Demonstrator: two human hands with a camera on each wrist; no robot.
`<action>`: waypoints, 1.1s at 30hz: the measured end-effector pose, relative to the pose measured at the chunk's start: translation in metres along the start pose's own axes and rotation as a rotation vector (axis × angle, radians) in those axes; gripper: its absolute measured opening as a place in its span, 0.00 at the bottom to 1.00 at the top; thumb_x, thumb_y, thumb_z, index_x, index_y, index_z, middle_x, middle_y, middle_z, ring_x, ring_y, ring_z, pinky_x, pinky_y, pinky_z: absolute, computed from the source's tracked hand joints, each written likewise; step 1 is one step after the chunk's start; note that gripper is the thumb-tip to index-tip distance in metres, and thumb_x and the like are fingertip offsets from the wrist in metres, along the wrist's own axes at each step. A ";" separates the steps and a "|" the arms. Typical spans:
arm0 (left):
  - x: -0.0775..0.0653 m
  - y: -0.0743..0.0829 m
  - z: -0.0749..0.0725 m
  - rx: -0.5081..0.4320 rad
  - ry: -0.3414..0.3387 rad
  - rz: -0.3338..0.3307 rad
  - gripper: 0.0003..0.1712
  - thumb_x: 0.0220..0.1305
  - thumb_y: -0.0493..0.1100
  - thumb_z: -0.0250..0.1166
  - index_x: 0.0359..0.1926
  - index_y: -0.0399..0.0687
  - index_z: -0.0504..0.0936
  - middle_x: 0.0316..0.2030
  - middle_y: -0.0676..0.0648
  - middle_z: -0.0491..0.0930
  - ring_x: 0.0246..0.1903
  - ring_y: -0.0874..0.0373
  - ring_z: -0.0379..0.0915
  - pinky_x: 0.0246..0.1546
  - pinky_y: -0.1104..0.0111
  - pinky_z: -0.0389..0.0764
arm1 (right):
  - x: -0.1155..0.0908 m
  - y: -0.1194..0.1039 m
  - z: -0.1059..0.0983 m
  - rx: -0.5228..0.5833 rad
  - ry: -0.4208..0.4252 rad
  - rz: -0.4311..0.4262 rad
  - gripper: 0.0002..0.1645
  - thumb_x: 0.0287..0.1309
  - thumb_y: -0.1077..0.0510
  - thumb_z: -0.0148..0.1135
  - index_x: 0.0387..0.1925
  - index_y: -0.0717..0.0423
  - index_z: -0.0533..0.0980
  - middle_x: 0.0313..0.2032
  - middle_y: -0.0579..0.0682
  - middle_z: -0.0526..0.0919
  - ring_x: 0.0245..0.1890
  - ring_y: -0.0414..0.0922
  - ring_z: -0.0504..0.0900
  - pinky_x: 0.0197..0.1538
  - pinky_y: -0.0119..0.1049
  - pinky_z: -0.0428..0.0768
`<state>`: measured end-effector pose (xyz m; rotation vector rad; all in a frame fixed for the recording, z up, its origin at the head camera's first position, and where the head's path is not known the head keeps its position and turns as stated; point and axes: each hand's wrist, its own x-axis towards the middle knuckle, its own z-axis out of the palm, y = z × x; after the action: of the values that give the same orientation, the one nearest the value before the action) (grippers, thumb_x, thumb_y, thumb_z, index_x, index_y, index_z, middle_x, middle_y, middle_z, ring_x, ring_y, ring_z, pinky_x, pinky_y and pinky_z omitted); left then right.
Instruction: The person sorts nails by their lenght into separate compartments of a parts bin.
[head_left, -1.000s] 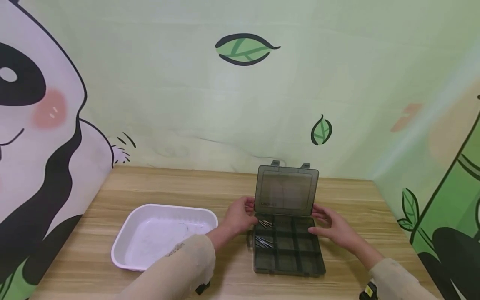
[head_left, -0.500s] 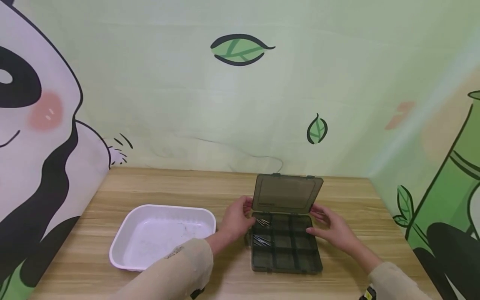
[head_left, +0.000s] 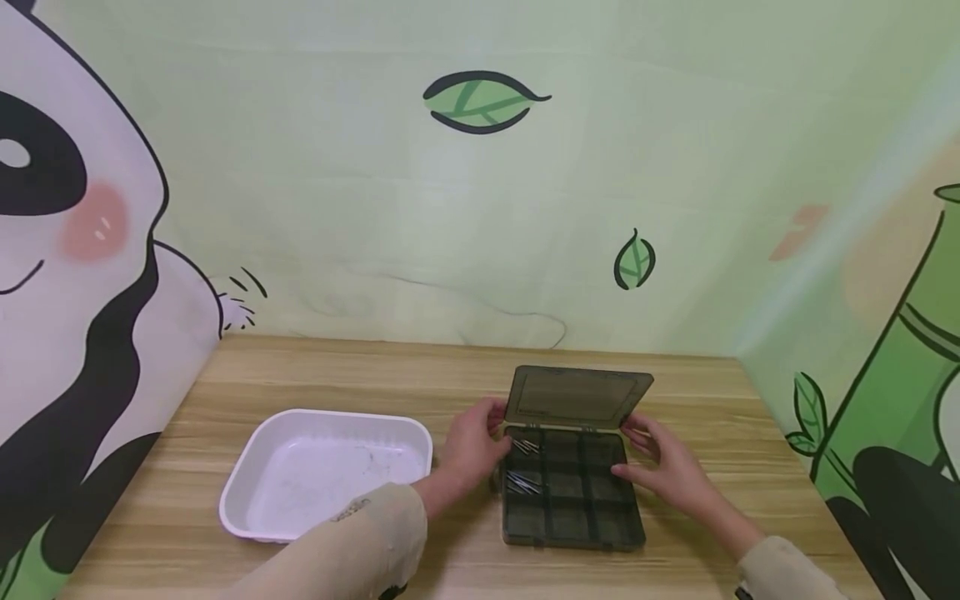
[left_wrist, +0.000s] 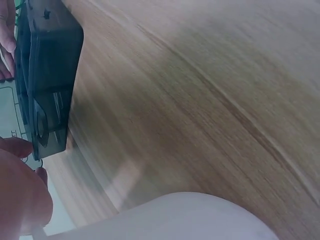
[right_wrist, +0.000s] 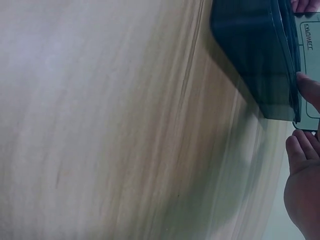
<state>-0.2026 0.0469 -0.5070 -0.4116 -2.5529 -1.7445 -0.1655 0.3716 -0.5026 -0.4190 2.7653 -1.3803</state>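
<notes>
A dark translucent compartment box [head_left: 573, 487] sits on the table, its hinged lid [head_left: 581, 396] raised and leaning forward over the compartments. Several thin metal pieces [head_left: 523, 483], like nails, lie in two left-hand compartments. At the back left corner is my left hand [head_left: 468, 446], thumb at the rim and fingers behind the lid's lower corner. My right hand [head_left: 667, 467] mirrors it at the back right; its thumb [right_wrist: 310, 90] touches the rim in the right wrist view, with the fingers [right_wrist: 302, 150] extended just behind the lid's edge. Neither hand grasps a loose piece.
A white plastic tray [head_left: 326, 417] stands to the left of the box, partly behind my left sleeve [head_left: 367, 533]. The wooden table [head_left: 442, 367] ends at a green printed backdrop [head_left: 337, 192] behind the box.
The lid has swung from nearly upright to leaning forward over the compartments, its free edge lower now. Both hands have stayed at the back corners with little movement.
</notes>
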 end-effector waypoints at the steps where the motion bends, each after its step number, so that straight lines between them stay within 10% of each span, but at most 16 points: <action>1: 0.000 0.000 0.000 0.003 0.000 0.004 0.25 0.56 0.23 0.71 0.56 0.29 0.81 0.53 0.32 0.86 0.56 0.38 0.85 0.58 0.56 0.84 | 0.000 0.000 0.000 0.008 -0.001 0.000 0.48 0.58 0.61 0.80 0.73 0.72 0.65 0.69 0.73 0.73 0.69 0.68 0.75 0.66 0.50 0.78; 33: 0.003 0.010 -0.008 0.064 -0.048 -0.062 0.20 0.65 0.34 0.68 0.57 0.32 0.82 0.52 0.35 0.87 0.55 0.41 0.86 0.58 0.53 0.84 | 0.000 -0.012 -0.008 0.043 -0.038 0.119 0.44 0.70 0.51 0.71 0.75 0.70 0.64 0.71 0.72 0.71 0.71 0.67 0.74 0.64 0.48 0.81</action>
<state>-0.2040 0.0439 -0.4947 -0.3815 -2.6747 -1.6863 -0.1639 0.3705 -0.4881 -0.2716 2.6763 -1.3873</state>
